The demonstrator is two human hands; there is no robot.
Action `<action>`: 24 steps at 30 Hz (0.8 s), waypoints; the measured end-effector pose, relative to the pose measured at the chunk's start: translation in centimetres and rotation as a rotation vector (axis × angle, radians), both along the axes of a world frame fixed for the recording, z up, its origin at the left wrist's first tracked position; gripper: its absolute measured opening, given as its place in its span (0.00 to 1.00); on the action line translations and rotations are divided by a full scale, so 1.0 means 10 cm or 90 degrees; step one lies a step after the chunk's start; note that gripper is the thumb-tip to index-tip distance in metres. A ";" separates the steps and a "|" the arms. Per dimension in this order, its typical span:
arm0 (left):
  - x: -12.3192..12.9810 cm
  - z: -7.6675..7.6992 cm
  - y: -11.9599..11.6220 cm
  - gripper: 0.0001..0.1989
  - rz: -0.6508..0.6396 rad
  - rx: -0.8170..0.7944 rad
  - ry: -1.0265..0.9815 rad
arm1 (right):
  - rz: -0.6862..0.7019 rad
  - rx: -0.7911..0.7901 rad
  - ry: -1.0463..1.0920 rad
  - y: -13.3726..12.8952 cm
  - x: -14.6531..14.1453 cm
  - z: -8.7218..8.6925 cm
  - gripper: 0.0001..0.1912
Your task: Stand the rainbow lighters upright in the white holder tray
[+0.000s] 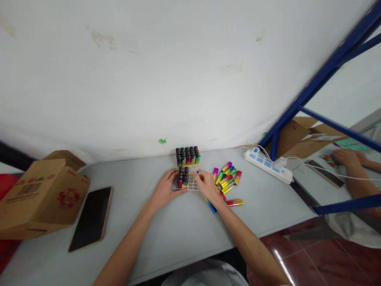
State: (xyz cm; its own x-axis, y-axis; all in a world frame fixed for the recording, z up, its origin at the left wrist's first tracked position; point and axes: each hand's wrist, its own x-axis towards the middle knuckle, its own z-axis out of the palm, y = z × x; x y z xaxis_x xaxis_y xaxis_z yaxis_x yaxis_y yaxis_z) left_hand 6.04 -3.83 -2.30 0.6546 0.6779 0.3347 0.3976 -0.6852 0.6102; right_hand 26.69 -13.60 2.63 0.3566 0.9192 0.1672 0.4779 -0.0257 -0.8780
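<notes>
A pale tray [193,186] with round hollows lies on the grey table, and its left part holds upright lighters [183,176] with black tops. My left hand [166,186] grips the tray's left side, the thumb along its front edge. Over the tray's right part, my right hand [206,183] is closed in a pinch on a lighter [199,171]; only its shiny end shows, the rest being hidden by the fingers. Behind stands a second block of upright black-topped lighters [188,156]. Loose shiny multicoloured lighters [228,178] lie in a heap to the right of my right hand.
A white power strip [268,165] with cables lies at the back right, beside a blue metal frame [312,87]. On the left are a dark phone-like slab [91,218] and a cardboard box [44,194]. Another person's arm [357,174] shows beyond the frame.
</notes>
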 end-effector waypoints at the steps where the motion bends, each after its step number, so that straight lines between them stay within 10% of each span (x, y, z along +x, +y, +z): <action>1: 0.00 0.00 0.00 0.37 0.001 0.001 0.001 | 0.000 0.002 -0.005 -0.01 0.00 0.00 0.27; 24: 0.01 0.06 -0.05 0.38 -0.003 -0.007 -0.007 | 0.210 0.109 -0.160 -0.16 0.16 0.08 0.16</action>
State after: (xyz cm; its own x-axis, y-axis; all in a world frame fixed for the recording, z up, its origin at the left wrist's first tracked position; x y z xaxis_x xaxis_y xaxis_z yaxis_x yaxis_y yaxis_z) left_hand 6.14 -4.33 -1.68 0.6539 0.6789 0.3339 0.3883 -0.6799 0.6220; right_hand 28.33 -15.23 3.47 -0.0222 0.9285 0.3706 0.6355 0.2993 -0.7117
